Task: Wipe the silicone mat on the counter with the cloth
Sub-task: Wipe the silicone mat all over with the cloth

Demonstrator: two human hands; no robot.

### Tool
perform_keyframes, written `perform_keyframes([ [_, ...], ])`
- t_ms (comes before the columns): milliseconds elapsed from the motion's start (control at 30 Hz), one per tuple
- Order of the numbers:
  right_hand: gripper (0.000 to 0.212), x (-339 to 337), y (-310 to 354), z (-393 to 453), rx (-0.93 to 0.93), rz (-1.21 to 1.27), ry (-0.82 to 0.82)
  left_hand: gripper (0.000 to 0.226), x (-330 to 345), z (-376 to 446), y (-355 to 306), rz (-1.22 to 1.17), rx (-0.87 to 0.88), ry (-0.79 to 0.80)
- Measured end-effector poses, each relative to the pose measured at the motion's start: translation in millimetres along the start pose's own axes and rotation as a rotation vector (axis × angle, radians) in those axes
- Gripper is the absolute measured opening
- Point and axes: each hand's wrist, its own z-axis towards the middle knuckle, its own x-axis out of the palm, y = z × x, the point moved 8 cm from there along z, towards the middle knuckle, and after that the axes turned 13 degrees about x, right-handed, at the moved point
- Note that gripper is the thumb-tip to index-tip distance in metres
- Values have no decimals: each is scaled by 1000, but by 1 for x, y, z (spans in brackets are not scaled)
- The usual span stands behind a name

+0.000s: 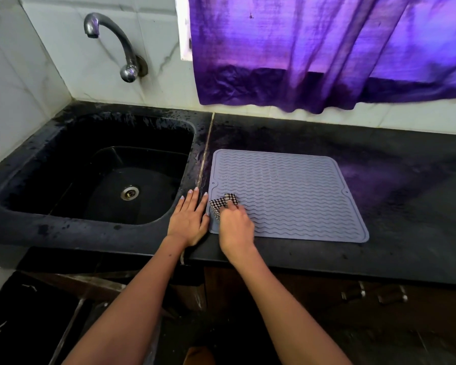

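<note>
A grey silicone mat (287,196) with wavy ridges lies flat on the black tabletop (406,206), just right of the seam that separates it from the sink (95,169), its near edge close to the tabletop's front edge. The person's right hand (236,225) rests on the mat's near left corner, fingers curled round a bunched black-and-white checked cloth (223,202) and pressing it onto the ridges. The cloth sits at the mat's left edge, partly hidden under the fingers.

The left hand (190,218) lies flat on the tabletop just beside the mat's left edge, fingers straight and together, pointing toward the back wall, holding nothing; its thumb side is at or against the mat's border, though contact cannot be told for certain.

The sink basin is dark, with a metal drain (129,193) at its bottom. A curved metal tap (113,40) juts from the tiled wall above it. A purple curtain (327,48) hangs over the tabletop's back edge behind the mat.
</note>
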Motion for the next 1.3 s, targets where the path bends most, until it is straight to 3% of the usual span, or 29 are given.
perform_keyframes([
  [200,47,32,5,-17,-37,-148,88,70,-1,-1,-3,-6,-6,9],
  [367,45,29,6,-15,-73,-165,98,56,-1,-2,-7,-19,-63,-3],
  [567,45,9,-15,-5,-60,56,148,53,-2,-10,-18,-67,-176,-63],
  [733,66,-2,-36,-1,-69,78,12,54,0,-11,-19,-71,-215,-88],
  [1067,54,29,-42,-5,-174,-98,64,53,-2,-13,-20,-56,-225,-102],
  [1167,53,17,-45,4,-170,-17,99,53,-4,-14,-20,-55,-223,-111],
  [1300,53,-11,-70,30,-27,268,251,53,-4,-15,-21,-64,-221,-113],
])
